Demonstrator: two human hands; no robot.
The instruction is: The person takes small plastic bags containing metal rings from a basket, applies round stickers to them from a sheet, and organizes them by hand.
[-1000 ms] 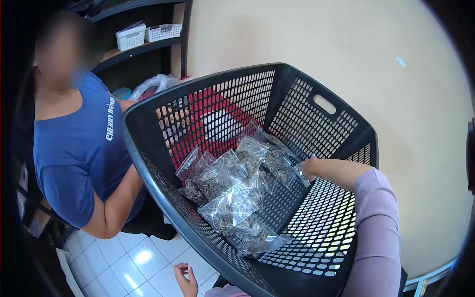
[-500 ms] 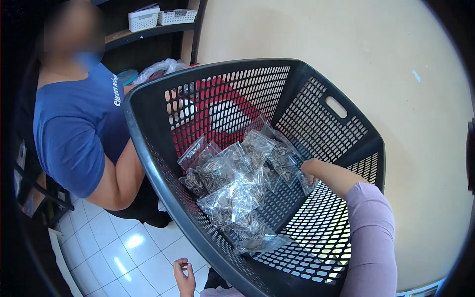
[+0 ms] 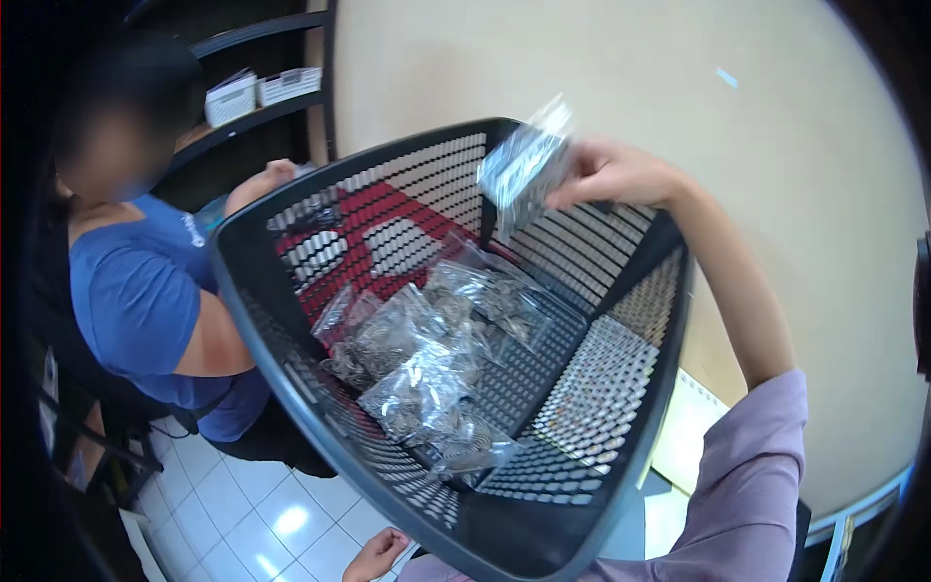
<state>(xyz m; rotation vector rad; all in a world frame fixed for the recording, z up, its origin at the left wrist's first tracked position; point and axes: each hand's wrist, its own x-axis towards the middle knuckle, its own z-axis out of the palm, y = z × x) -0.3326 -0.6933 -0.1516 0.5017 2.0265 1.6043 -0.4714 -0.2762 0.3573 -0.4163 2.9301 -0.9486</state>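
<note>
Raised over the far right rim of the black plastic basket (image 3: 572, 558), my right hand (image 3: 616, 177) is closed on a clear plastic bag (image 3: 529, 170), blurred by motion. What the bag contains is hard to make out. Several similar clear bags (image 3: 427, 373) lie heaped on the left side of the basket's inside, with greyish-brown coiled pieces showing through the plastic. My left hand (image 3: 378, 555) hangs below the basket's near edge, loosely curled with nothing visible in it; part of it is cut off by the frame.
A co-worker in a blue T-shirt (image 3: 145, 291) stands left of the basket, one hand (image 3: 267, 184) behind its far rim. White containers (image 3: 233, 97) sit on a dark shelf. A plain wall (image 3: 776, 175) rises behind. Yellow paper (image 3: 687, 427) lies right of the basket.
My right hand has risen out of the basket, bringing a clear bag from the right side of the heap. The view has shifted, and the co-worker's hand now shows above the rim.
</note>
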